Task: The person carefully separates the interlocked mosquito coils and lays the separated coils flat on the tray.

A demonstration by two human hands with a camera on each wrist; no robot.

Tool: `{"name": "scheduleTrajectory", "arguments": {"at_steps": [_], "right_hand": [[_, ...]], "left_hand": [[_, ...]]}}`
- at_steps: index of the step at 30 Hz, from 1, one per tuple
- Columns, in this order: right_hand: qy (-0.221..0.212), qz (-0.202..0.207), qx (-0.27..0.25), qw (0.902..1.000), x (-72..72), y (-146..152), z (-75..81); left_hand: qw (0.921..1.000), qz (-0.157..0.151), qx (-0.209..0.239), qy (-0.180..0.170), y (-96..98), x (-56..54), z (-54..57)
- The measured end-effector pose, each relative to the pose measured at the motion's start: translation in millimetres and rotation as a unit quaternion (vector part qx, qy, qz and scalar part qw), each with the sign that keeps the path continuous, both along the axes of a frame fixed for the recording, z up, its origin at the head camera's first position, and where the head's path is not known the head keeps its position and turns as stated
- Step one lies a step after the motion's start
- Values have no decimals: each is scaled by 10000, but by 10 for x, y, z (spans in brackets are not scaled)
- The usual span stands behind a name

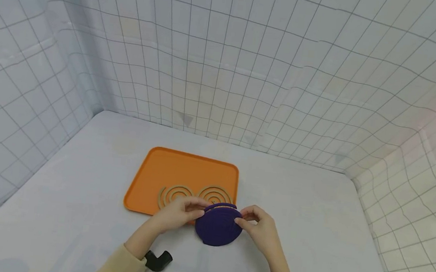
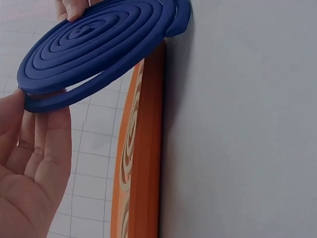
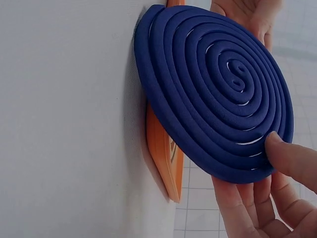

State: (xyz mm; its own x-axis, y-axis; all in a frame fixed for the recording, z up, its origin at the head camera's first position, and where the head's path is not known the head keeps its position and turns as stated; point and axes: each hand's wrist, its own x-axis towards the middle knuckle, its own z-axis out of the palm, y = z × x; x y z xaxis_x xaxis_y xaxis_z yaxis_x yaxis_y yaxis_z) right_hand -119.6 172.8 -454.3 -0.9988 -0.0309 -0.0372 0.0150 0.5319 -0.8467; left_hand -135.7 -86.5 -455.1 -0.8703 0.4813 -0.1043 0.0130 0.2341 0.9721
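Note:
A dark blue-purple mosquito coil [image 1: 218, 228], wound in a flat spiral with two ends at its centre, is held up between both hands. My left hand [image 1: 180, 212] pinches its left edge, thumb on one face and fingers on the other. On the opposite edge my right hand [image 1: 261, 228] grips it, with the thumb [image 3: 292, 156] lying on the spiral face. Near the left hand, an outer turn of the coil stands slightly apart from the rest in the left wrist view. The coil is tilted and overlaps the near right corner of an orange tray [image 1: 183, 166].
Two tan spiral coils lie side by side in the near part of the tray, partly hidden by the left hand and the blue coil. A white cloth table [image 1: 298, 205] surrounds the tray. Grid-patterned white curtains [image 1: 217, 66] enclose its back and sides.

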Motion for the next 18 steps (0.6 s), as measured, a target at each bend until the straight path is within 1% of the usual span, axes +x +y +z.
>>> {"name": "scheduleTrajectory", "arguments": {"at_steps": [7, 10, 13, 18], "right_hand": [[724, 30, -66, 9974, 27, -64, -7], [958, -12, 9, 9954, 35, -75, 0], [853, -113, -69, 9963, 35, -61, 11], [413, -363, -107, 9984, 32, -13, 0]], "left_hand": [[9993, 124, -272, 221, 57, -9, -9], [9992, 158, -287, 232, 71, -14, -10], [9991, 177, -302, 238, 63, -14, -27], [9994, -39, 3, -335, 18, 33, -70]]}}
